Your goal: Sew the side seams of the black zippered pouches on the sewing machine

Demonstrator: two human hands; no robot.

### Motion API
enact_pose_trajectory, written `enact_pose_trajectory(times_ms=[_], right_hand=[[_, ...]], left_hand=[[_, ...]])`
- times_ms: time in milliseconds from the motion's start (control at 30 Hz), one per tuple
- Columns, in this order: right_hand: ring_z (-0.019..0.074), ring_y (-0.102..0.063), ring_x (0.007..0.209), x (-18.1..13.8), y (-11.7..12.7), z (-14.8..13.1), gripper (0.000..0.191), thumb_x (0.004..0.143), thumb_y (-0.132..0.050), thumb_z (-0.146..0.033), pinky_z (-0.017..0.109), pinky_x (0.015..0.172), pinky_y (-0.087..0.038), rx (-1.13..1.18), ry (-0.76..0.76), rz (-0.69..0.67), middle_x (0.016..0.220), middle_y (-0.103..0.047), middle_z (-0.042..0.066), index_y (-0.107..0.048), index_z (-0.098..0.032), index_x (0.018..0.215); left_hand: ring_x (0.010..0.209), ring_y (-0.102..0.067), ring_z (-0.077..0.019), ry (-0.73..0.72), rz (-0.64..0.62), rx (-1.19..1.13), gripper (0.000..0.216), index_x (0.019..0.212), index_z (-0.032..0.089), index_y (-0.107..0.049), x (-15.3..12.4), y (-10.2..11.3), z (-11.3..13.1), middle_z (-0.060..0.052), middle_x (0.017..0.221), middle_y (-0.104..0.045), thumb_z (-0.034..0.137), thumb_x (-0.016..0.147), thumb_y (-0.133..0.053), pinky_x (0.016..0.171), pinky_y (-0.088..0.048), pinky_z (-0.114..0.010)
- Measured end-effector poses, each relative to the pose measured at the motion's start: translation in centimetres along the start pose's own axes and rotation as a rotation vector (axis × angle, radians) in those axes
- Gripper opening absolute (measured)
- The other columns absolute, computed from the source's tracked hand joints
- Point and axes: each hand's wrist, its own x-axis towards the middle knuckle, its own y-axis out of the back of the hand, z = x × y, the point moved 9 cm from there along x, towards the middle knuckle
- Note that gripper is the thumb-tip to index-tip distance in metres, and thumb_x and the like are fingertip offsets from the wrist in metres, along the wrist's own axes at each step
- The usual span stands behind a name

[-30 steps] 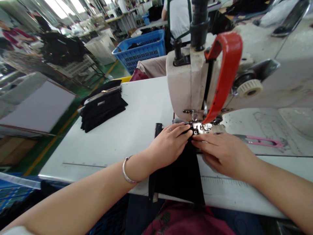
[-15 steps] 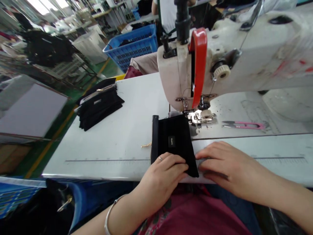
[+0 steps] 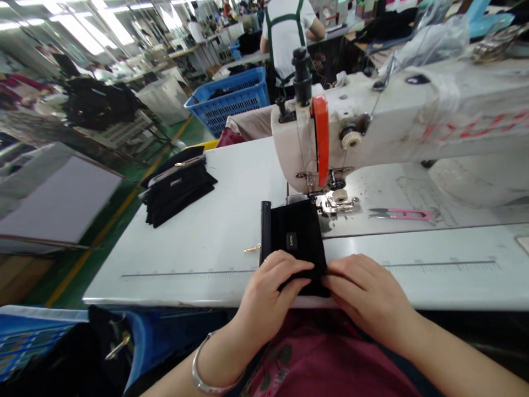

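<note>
Nearest me: left hand [image 3: 268,292], grip closed, fingers curled and pinching the near hem of the black pouch [image 3: 295,231]. Right hand [image 3: 367,295], grip open, fingers flat against the pouch's near right corner, holding nothing. The pouch lies flat at the front edge of the counter [image 3: 198,248], its far end just beside the presser foot [image 3: 334,205]. A zip pull [image 3: 252,249] sticks out to the left.

Risk, as I judge it: an uneven one-sided pull could skew the pouch, and the loose zip pull could snag. Pink snips [image 3: 403,214] lie beyond, to the right.
</note>
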Motion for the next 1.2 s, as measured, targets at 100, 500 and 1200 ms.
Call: enact_pose_trajectory(times_ms=[100, 500, 1200], right_hand=[[0.0205, -0.06, 0.085, -0.5, 0.1, -0.9, 0.02, 0.097, -0.051, -0.011, 0.035, 0.075, -0.049, 0.021, 0.05, 0.003, 0.1, -0.07, 0.008, -0.065, -0.017, 0.11], [0.0195, -0.063, 0.087, -2.3, 1.1, -1.7, 0.02, 0.088, -0.065, -0.006, 0.037, 0.08, -0.053, 0.048, 0.043, 0.103, 0.095, -0.073, 0.005, -0.069, -0.016, 0.105], [0.0214, -0.056, 0.089, -2.9, 1.0, -1.7, 0.021, 0.091, -0.063, -0.004, 0.039, 0.079, -0.048, 0.067, 0.079, 0.114, 0.092, -0.07, 0.006, -0.069, -0.012, 0.11]], left_hand=[[0.083, -0.06, -0.0162, -0.117, 0.039, 0.105, 0.027, 0.114, 0.023, -0.072, -0.1, 0.5, 1.8, -0.003, 0.091, -0.064, 0.01, 0.096, -0.057, 0.075, -0.055, -0.029], [0.091, -0.063, -0.0185, -0.385, -0.141, 0.305, 0.021, 0.117, 0.017, -0.065, -2.0, -3.7, 2.5, -0.006, 0.101, -0.07, 0.012, 0.098, -0.057, 0.086, -0.057, -0.035], [0.097, -0.057, -0.0192, -0.45, -0.122, 0.316, 0.025, 0.122, 0.013, -0.066, -2.4, -3.4, 3.6, -0.007, 0.105, -0.067, 0.01, 0.099, -0.057, 0.089, -0.053, -0.034]])
